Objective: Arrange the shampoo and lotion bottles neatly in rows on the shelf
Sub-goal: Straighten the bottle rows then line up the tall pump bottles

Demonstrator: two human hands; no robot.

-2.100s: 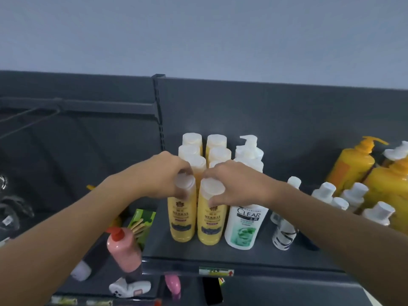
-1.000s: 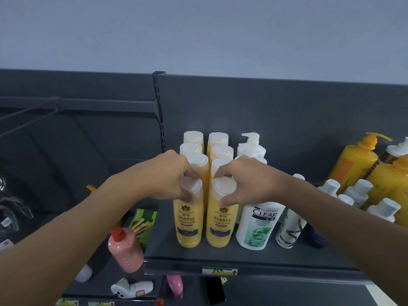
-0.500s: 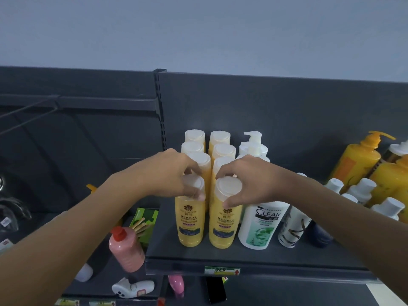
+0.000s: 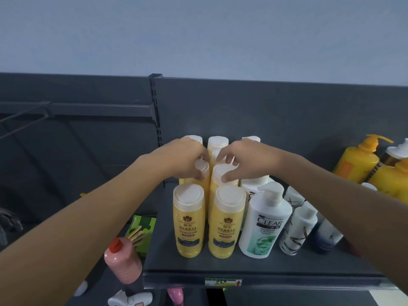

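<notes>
On the shelf (image 4: 265, 265), each hand grips one second-row yellow bottle behind two.

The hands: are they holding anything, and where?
Yes. The left hand grips a yellow herbal bottle's white cap behind the front pair; the right hand's fingertips rest on the neighbouring cap.

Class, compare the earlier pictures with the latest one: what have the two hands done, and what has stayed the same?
Both hands let go of the front two yellow bottles and reached back: the left hand and right hand now grip the caps of the pair behind. The front pair and the Clear bottle stayed standing on the shelf.
</notes>
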